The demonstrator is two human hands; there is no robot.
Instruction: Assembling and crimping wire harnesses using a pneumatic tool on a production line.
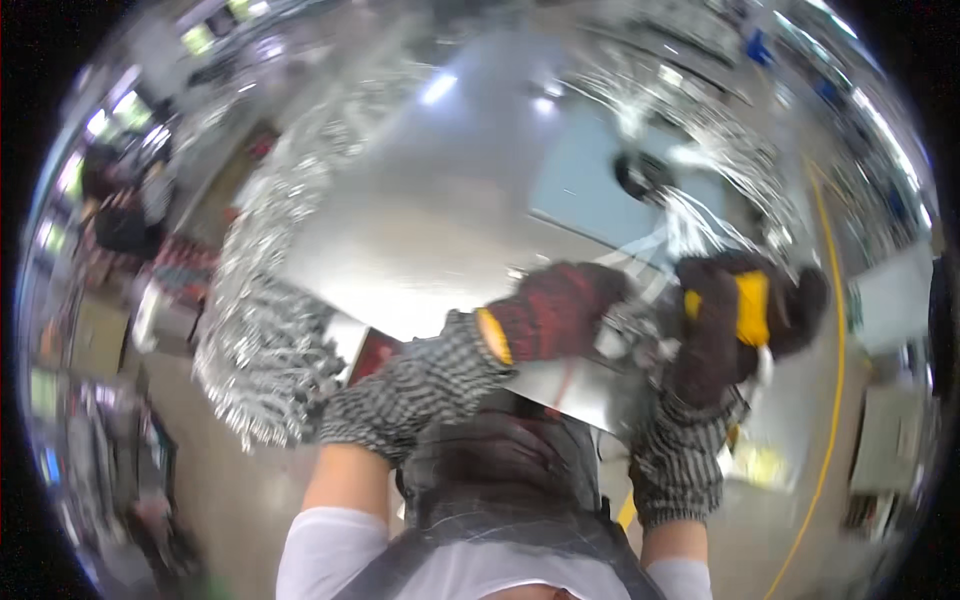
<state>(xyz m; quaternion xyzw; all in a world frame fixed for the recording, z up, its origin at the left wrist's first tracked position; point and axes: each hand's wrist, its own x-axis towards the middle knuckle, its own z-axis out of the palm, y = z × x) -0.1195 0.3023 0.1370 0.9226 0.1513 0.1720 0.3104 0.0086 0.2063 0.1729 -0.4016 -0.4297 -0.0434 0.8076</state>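
Note:
My left hand (562, 308), in a dark red knit glove with a yellow cuff edge, is over the near edge of a shiny metal sheet (400, 240). Its fingers are curled around the ends of thin pale strands (650, 250). To the right, my right hand (738, 315), in a dark glove with yellow patches, is curled too; blur hides what it grips. Between the hands lies a crinkled silvery clump (625, 335), smeared by motion. More white strands (690, 222) fan out from a black ring (642, 175) beyond the hands.
A thick heap of silvery strands (265, 350) hangs along the sheet's left side. A blue-grey panel (590, 180) lies on the sheet. More strands (740, 150) line its far right side. A yellow floor line (835, 330) runs at right, beside a grey cabinet (888, 438).

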